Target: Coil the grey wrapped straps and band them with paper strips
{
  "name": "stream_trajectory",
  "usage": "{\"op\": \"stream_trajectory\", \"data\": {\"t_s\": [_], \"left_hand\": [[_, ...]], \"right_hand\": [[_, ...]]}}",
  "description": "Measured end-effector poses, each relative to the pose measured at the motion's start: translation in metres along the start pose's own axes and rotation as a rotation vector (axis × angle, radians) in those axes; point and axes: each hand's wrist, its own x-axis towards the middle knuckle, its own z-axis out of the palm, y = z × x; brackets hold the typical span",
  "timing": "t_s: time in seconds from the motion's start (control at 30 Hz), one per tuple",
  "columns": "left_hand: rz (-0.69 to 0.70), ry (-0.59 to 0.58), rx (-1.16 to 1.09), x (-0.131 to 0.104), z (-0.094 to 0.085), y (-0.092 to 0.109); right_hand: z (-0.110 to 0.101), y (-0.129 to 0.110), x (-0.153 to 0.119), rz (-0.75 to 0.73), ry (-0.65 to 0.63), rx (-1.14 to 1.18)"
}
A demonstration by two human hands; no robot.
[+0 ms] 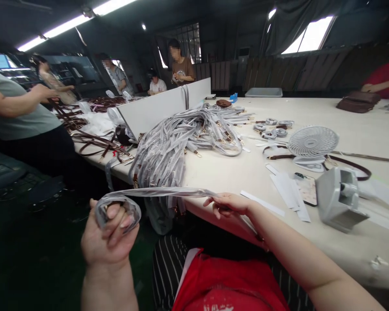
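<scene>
Left hand curls its fingers inside the coiled strap, at eight o'clock in view; its plastic-wrapped length runs across to the half-bent right hand, between four and five, whose pinch I can't make out. Beyond, towards twelve, a heap of wrapped straps covers the table; a white fan stands at three.

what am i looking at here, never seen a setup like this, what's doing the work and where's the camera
There is no machine, just a person working bare-handed. The single picture comes from a camera worn on that person's head, looking forward and down. The left hand holds a coiled plastic-wrapped strap; its free length stretches across to the right hand. On the white table lie a heap of wrapped straps, small coiled straps, a white fan, a phone and paper strips.
</scene>
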Motion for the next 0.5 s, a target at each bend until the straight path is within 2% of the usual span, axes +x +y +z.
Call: {"op": "stream_trajectory", "data": {"t_s": [0.13, 0.23, 0.4, 0.5], "left_hand": [[-0.006, -0.008, -0.011, 0.007, -0.009, -0.002], [-0.005, -0.001, -0.024, 0.008, -0.011, -0.003], [-0.056, 0.084, -0.077, 0.006, -0.008, -0.006], [-0.049, 0.176, -0.098, 0.014, -0.013, -0.014]], "right_hand": [[-0.002, 0.016, 0.004, 0.000, 0.010, 0.005], [0.007, 0.033, 0.007, 0.001, 0.021, 0.009], [0.054, 0.063, 0.006, 0.074, -0.001, -0.038], [0.084, 0.066, -0.001, 0.028, -0.043, -0.255]]}}
